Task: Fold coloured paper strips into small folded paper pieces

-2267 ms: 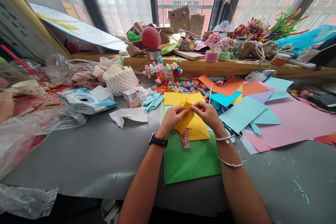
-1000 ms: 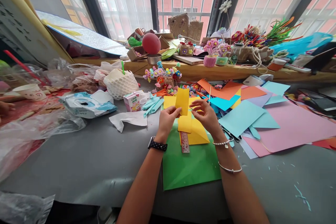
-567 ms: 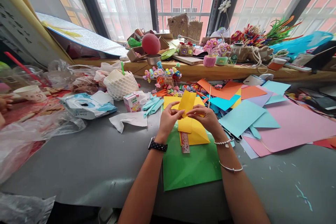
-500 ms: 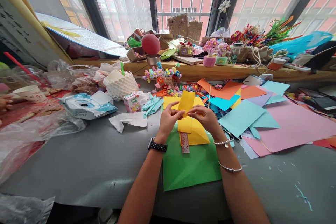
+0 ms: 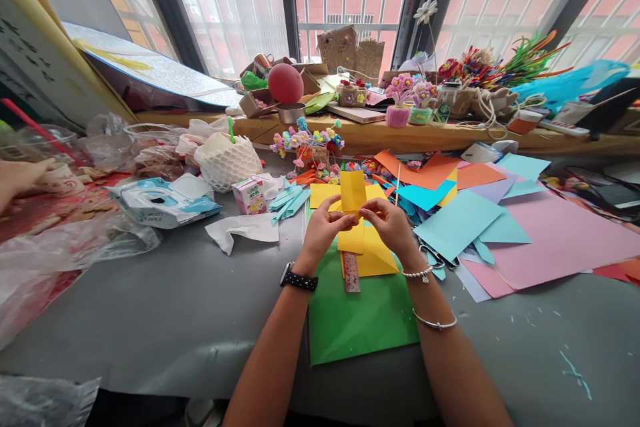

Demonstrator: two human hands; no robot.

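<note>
Between both hands a small creased piece of yellow paper (image 5: 353, 192) is held upright above the table. My left hand (image 5: 325, 227) pinches its lower left edge between thumb and fingers. At the lower right edge, my right hand (image 5: 389, 225) pinches the same piece, and the fingertips of both hands nearly meet. Below them, more yellow sheets (image 5: 375, 257) lie on a green sheet (image 5: 363, 320). A patterned pink ruler (image 5: 351, 272) rests there, its upper end under a yellow piece. Part of a pair of scissors (image 5: 434, 257) shows beside my right wrist.
Blue, orange and pink paper (image 5: 575, 233) spreads over the right side. To the left are a wet-wipe pack (image 5: 163, 203), a small box (image 5: 250, 195) and a netted white fruit (image 5: 227, 163). Another person's hand (image 5: 20, 180) is by a paper cup (image 5: 63, 180) at far left.
My hands turn the yellow paper slightly more upright, and my right fingers curl in closer to its lower edge. The other person's hand reaches further in, to the paper cup.
</note>
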